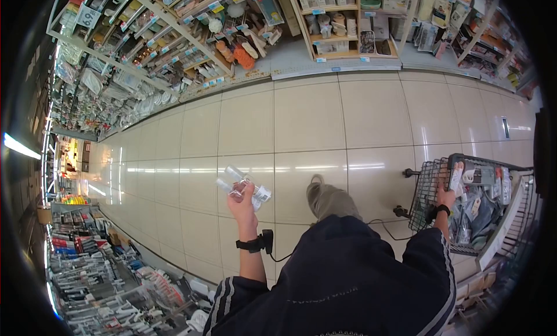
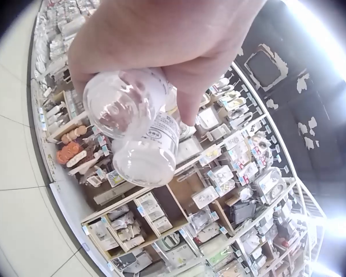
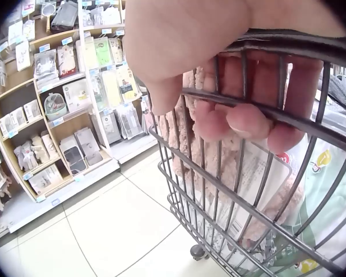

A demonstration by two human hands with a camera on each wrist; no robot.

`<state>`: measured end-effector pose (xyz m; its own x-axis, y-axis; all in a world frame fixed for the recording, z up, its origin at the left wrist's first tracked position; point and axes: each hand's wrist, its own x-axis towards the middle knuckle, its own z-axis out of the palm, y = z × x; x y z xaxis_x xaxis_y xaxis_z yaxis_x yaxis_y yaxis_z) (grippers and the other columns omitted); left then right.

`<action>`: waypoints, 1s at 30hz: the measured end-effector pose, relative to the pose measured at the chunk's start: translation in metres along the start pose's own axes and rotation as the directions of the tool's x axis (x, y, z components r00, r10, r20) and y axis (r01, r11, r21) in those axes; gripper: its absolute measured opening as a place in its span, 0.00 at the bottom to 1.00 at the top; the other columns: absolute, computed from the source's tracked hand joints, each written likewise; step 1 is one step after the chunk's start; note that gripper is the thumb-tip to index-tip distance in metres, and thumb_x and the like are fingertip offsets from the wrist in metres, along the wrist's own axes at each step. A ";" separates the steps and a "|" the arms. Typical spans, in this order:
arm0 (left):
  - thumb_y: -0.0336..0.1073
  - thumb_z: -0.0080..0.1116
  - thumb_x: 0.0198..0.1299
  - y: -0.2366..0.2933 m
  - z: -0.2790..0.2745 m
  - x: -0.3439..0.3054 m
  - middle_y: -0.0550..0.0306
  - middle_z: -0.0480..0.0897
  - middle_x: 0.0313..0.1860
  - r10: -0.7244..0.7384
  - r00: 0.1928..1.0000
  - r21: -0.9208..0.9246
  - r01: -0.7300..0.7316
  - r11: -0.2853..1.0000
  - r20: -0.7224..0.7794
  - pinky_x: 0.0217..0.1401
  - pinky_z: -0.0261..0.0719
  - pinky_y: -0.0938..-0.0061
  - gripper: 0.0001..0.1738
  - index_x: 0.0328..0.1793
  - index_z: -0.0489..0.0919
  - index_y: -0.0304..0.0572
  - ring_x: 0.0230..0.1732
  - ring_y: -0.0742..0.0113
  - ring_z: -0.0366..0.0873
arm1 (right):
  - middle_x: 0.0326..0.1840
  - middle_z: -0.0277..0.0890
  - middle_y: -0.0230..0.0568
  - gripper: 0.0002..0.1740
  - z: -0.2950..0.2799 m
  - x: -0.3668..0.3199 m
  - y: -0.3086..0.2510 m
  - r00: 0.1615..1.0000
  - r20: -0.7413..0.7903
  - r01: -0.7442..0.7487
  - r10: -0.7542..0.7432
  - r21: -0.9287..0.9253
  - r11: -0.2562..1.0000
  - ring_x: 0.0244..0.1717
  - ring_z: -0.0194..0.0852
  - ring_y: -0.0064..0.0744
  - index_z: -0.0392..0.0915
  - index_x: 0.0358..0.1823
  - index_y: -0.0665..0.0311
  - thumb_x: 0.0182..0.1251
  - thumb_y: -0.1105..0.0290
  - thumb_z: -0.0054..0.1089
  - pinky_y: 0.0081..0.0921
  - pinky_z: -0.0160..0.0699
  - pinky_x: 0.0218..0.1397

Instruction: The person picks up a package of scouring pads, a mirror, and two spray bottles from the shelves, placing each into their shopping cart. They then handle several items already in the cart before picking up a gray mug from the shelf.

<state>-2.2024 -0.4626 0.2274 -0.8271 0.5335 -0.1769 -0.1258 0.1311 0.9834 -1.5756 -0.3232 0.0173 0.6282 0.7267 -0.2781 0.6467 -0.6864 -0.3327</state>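
Observation:
My left hand (image 1: 242, 207) is held out over the aisle, gripping a pair of clear plastic bottles (image 1: 235, 175). In the left wrist view their round ends face the camera, and a white printed label (image 2: 164, 131) shows on the side of one bottle (image 2: 143, 164). My right hand (image 1: 444, 198) holds the rim of a dark wire shopping cart (image 1: 425, 188). The right wrist view shows its fingers (image 3: 249, 120) curled through the wires. Just inside them lies a fluffy pink item (image 3: 179, 138) with a card label. A grey bag (image 1: 479, 211) and other packages fill the cart.
Stocked shelves (image 1: 333, 31) line the far side of the aisle. Racks of hanging goods (image 1: 110, 278) stand at the near left. Pale floor tiles (image 1: 307, 118) stretch between them. A thin cable (image 1: 391, 234) runs past my leg, and a cart wheel (image 1: 400, 211) sticks out at its corner.

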 end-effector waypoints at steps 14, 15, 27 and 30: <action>0.27 0.69 0.54 0.092 0.036 0.328 0.51 0.78 0.49 0.000 0.979 -0.027 0.005 1.000 0.202 0.50 0.79 0.70 0.28 0.58 0.67 0.36 0.48 0.65 0.79 | 0.46 0.77 0.71 0.45 0.074 -0.090 -0.261 0.995 -0.003 -0.102 0.102 -0.043 0.994 0.53 0.74 0.65 0.77 0.46 0.83 0.58 0.36 0.56 0.46 0.72 0.56; 0.27 0.69 0.53 0.086 0.034 0.347 0.50 0.78 0.49 -0.005 0.974 -0.028 0.011 1.000 0.225 0.50 0.79 0.70 0.29 0.58 0.67 0.36 0.48 0.65 0.79 | 0.46 0.77 0.70 0.45 0.090 -0.105 -0.268 0.994 -0.005 -0.111 0.111 -0.045 0.993 0.53 0.75 0.65 0.77 0.46 0.83 0.58 0.36 0.56 0.46 0.72 0.56; 0.32 0.73 0.51 0.105 0.017 0.523 0.49 0.80 0.47 -0.109 0.830 0.114 0.055 0.992 0.547 0.48 0.80 0.68 0.30 0.56 0.67 0.36 0.46 0.65 0.80 | 0.41 0.78 0.68 0.34 0.175 -0.293 -0.355 0.997 -0.082 -0.001 -0.015 -0.190 0.982 0.46 0.76 0.65 0.79 0.45 0.77 0.59 0.45 0.59 0.49 0.74 0.49; 0.33 0.73 0.50 0.122 -0.014 0.550 0.50 0.80 0.47 -0.098 0.803 0.106 0.044 0.993 0.587 0.48 0.81 0.68 0.30 0.55 0.67 0.35 0.45 0.65 0.81 | 0.37 0.79 0.67 0.33 0.183 -0.372 -0.407 1.000 -0.029 -0.012 0.008 -0.134 0.991 0.43 0.78 0.65 0.80 0.42 0.77 0.59 0.46 0.61 0.49 0.75 0.47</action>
<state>-2.6809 -0.1651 0.2507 -0.3305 0.9064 -0.2630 -0.1033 0.2422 0.9647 -2.1519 -0.3093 0.0908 0.6455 0.7199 -0.2550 0.6914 -0.6927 -0.2055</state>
